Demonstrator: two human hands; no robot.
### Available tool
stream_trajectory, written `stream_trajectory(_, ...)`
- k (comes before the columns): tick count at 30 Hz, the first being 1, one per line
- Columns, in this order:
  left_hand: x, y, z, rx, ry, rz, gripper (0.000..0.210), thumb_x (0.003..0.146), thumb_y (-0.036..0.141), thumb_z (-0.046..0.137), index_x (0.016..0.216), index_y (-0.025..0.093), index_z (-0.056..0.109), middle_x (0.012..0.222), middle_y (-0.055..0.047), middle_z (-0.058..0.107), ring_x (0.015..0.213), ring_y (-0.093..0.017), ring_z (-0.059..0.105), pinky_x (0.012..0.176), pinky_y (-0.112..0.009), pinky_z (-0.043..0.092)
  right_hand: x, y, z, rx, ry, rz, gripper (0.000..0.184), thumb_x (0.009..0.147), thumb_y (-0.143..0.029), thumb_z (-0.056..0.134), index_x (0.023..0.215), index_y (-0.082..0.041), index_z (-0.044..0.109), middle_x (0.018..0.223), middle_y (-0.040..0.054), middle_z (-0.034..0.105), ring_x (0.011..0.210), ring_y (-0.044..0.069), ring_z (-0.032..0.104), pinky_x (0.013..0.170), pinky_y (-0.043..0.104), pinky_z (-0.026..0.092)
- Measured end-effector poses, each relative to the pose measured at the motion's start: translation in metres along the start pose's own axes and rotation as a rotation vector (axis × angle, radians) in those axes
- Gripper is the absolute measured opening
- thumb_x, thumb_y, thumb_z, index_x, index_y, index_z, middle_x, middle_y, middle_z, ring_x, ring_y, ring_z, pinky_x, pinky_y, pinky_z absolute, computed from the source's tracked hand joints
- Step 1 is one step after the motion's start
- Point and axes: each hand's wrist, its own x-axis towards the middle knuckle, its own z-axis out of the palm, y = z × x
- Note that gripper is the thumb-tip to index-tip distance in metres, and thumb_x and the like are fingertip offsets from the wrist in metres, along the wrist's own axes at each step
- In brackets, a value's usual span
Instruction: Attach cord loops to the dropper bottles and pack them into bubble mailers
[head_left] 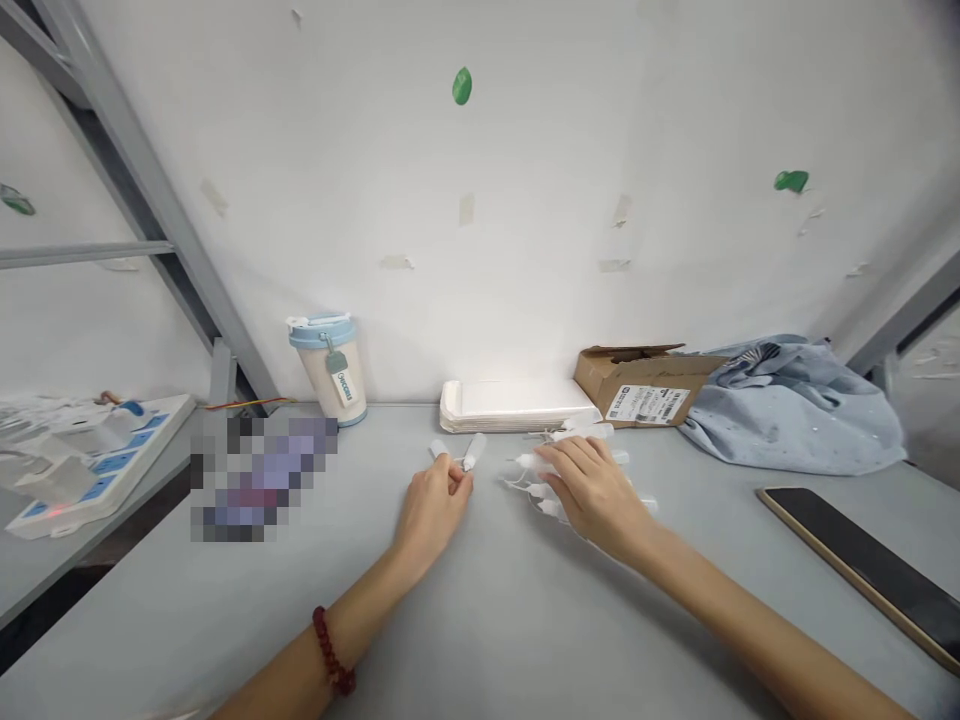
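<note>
My left hand (435, 498) is closed in a pinch around the end of a small white squeeze bottle (475, 451). A second pale bottle (438, 449) shows just behind its fingers. Over a group of similar white bottles with thin needle tips, my right hand (594, 488) has its fingers and thumb closed on one needle-tip bottle (531, 461). Other bottles lie on their sides around that hand, one behind it (596, 431) and one under the thumb side (541, 491). The palm hides part of the group.
A stack of white envelopes (517, 402), an open cardboard box (637, 390) and a blue cloth (795, 410) lie along the wall. A lidded cup (330, 370) stands at back left, near a blurred item (270, 480). A phone (862, 570) is at right, a power strip (105, 465) far left.
</note>
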Motion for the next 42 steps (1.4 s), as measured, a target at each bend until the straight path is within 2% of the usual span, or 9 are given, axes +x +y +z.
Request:
stream_trajectory(4, -0.014, 0.010, -0.001, -0.233, -0.115, 0.083, 0.013, 0.082, 0.033, 0.046, 0.085, 0.020, 0.049, 0.056, 0.007, 0.045, 0.049, -0.011, 0.044, 0.050, -0.022, 0.034, -0.013, -0.010, -0.005, 0.124, 0.125, 0.008, 0.018, 0.092, -0.014, 0.039, 0.108, -0.015, 0.048, 0.083, 0.0079, 0.061, 0.075, 0.021, 0.052, 0.069, 0.033, 0.035)
stream_trajectory(7, -0.026, 0.018, 0.000, -0.363, -0.257, 0.149, 0.030, 0.083, 0.034, 0.048, 0.109, 0.019, 0.047, 0.066, 0.005, 0.051, 0.049, -0.010, 0.045, 0.051, -0.022, 0.037, -0.013, -0.013, -0.011, 0.171, 0.161, 0.037, 0.019, 0.093, -0.017, 0.038, 0.110, -0.014, 0.046, 0.080, 0.0070, 0.061, 0.071, 0.020, 0.052, 0.069, 0.033, 0.035)
stream_trajectory(9, -0.033, 0.021, 0.002, -0.388, -0.305, 0.156, 0.035, 0.084, 0.036, 0.046, 0.115, 0.019, 0.046, 0.069, 0.003, 0.052, 0.049, -0.010, 0.045, 0.051, -0.022, 0.037, -0.012, -0.014, -0.013, 0.157, 0.160, 0.032, 0.019, 0.094, -0.019, 0.037, 0.110, -0.014, 0.045, 0.077, 0.0064, 0.061, 0.068, 0.019, 0.052, 0.068, 0.033, 0.035)
stream_trajectory(17, -0.036, 0.020, 0.002, -0.281, -0.233, 0.182, 0.026, 0.088, 0.036, 0.039, 0.087, 0.020, 0.059, 0.063, 0.002, 0.050, 0.052, -0.011, 0.042, 0.049, -0.021, 0.034, -0.016, -0.010, -0.005, 0.195, 0.132, 0.086, 0.016, 0.094, -0.023, 0.037, 0.105, -0.016, 0.047, 0.085, 0.0090, 0.065, 0.070, 0.020, 0.056, 0.070, 0.034, 0.036)
stream_trajectory(22, -0.032, 0.017, 0.001, -0.188, -0.160, 0.276, 0.033, 0.087, 0.034, 0.042, 0.062, 0.018, 0.058, 0.056, 0.001, 0.046, 0.055, -0.013, 0.041, 0.051, -0.023, 0.031, -0.017, -0.010, -0.005, 0.287, 0.059, 0.275, 0.022, 0.094, -0.031, 0.038, 0.092, -0.017, 0.055, 0.075, 0.0056, 0.065, 0.066, 0.018, 0.056, 0.068, 0.032, 0.037)
stream_trajectory(25, -0.032, 0.017, 0.000, -0.238, -0.203, 0.217, 0.035, 0.088, 0.036, 0.041, 0.064, 0.018, 0.059, 0.059, 0.000, 0.049, 0.054, -0.012, 0.042, 0.051, -0.023, 0.031, -0.015, -0.013, -0.008, 0.415, -0.005, 0.398, 0.026, 0.093, -0.035, 0.038, 0.087, -0.018, 0.057, 0.068, 0.0031, 0.062, 0.062, 0.017, 0.054, 0.063, 0.029, 0.038)
stream_trajectory(31, -0.030, 0.018, -0.004, -0.596, -0.436, -0.002, 0.038, 0.087, 0.047, 0.040, 0.081, 0.017, 0.063, 0.062, 0.001, 0.050, 0.050, -0.010, 0.043, 0.048, -0.022, 0.034, -0.009, -0.021, -0.020, 0.783, -0.119, 0.631, 0.040, 0.089, -0.045, 0.041, 0.062, -0.018, 0.051, 0.052, -0.0036, 0.042, 0.050, 0.010, 0.038, 0.043, 0.022, 0.027)
stream_trajectory(36, -0.027, 0.020, -0.008, -0.840, -0.570, -0.158, 0.040, 0.086, 0.050, 0.043, 0.096, 0.015, 0.061, 0.066, 0.001, 0.051, 0.048, -0.007, 0.043, 0.045, -0.021, 0.032, -0.007, -0.025, -0.024, 0.917, -0.155, 0.707, 0.044, 0.087, -0.050, 0.043, 0.056, -0.019, 0.041, 0.051, -0.0052, 0.035, 0.047, 0.008, 0.032, 0.043, 0.022, 0.024)
stream_trajectory(42, -0.028, 0.020, -0.010, -0.962, -0.624, -0.223, 0.037, 0.087, 0.048, 0.042, 0.090, 0.015, 0.060, 0.066, 0.002, 0.049, 0.048, -0.006, 0.043, 0.045, -0.019, 0.031, -0.008, -0.027, -0.026, 0.999, -0.184, 0.747, 0.046, 0.086, -0.052, 0.043, 0.054, -0.019, 0.037, 0.049, -0.0058, 0.035, 0.045, 0.008, 0.032, 0.044, 0.022, 0.024)
